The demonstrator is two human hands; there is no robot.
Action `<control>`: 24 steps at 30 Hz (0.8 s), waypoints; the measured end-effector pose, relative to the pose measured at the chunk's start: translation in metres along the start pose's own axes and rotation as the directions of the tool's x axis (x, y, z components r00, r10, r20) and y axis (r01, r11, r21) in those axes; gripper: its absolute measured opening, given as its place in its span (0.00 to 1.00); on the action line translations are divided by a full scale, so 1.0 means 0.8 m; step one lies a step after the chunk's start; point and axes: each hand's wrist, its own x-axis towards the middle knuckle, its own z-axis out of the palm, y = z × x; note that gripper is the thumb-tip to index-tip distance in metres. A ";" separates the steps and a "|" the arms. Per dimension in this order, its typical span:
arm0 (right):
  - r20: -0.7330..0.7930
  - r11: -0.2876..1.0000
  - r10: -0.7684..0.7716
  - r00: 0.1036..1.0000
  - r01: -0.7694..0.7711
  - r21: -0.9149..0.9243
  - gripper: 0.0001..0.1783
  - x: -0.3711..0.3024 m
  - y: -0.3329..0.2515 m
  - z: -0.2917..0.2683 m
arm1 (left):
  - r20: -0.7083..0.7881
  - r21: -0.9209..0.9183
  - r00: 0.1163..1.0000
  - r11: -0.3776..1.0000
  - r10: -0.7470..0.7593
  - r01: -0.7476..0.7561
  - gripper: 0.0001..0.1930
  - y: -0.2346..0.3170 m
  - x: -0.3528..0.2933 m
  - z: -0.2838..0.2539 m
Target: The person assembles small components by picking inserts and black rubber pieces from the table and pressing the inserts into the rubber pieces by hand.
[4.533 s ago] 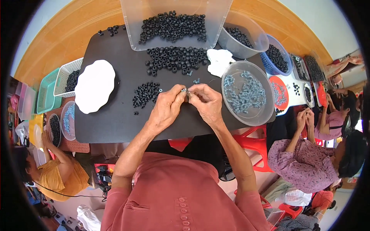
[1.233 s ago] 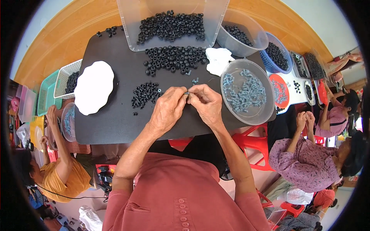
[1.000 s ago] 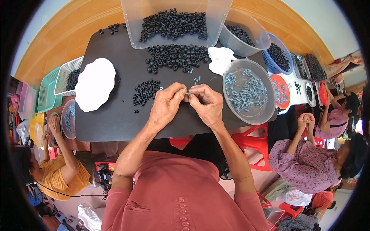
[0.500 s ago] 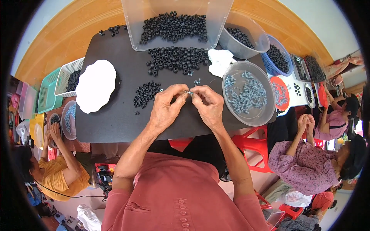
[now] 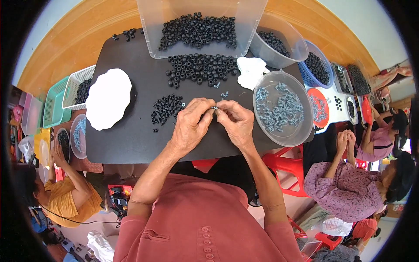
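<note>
My left hand [image 5: 190, 125] and my right hand [image 5: 238, 123] meet above the front middle of the dark table. Thumbs and fingertips of both pinch a small, shiny coil-like metal piece [image 5: 214, 108] between them; the fingers partly hide it. Left of my left hand lies a pile of small black parts [image 5: 167, 110]. Beyond my hands spreads a row of larger round black knobs [image 5: 203, 70] with holes. A couple of loose blue-grey coils [image 5: 224, 94] lie just past my fingertips. On the right, a clear round bowl [image 5: 308, 120] holds many similar coils [image 5: 279, 109].
A clear bin [image 5: 150, 39] of black knobs lies at the back, beside a clear tub [image 5: 301, 50] and a blue basket [image 5: 305, 74]. White cloth [image 5: 252, 72] rests near the bowl. A scalloped white plate [image 5: 109, 99] is at left. Co-workers sit on both sides, near red stools [image 5: 286, 172].
My hands stay pinched together on the small metal piece, with the fingertips shifted very slightly. The view has moved a little. At left, a co-worker's hands have shifted lower by a bowl.
</note>
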 end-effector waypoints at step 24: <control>0.039 0.994 0.083 0.996 -0.085 0.069 0.07 0.001 0.003 -0.004 | 0.042 0.039 0.998 0.998 0.053 -0.055 0.12 -0.008 0.000 0.002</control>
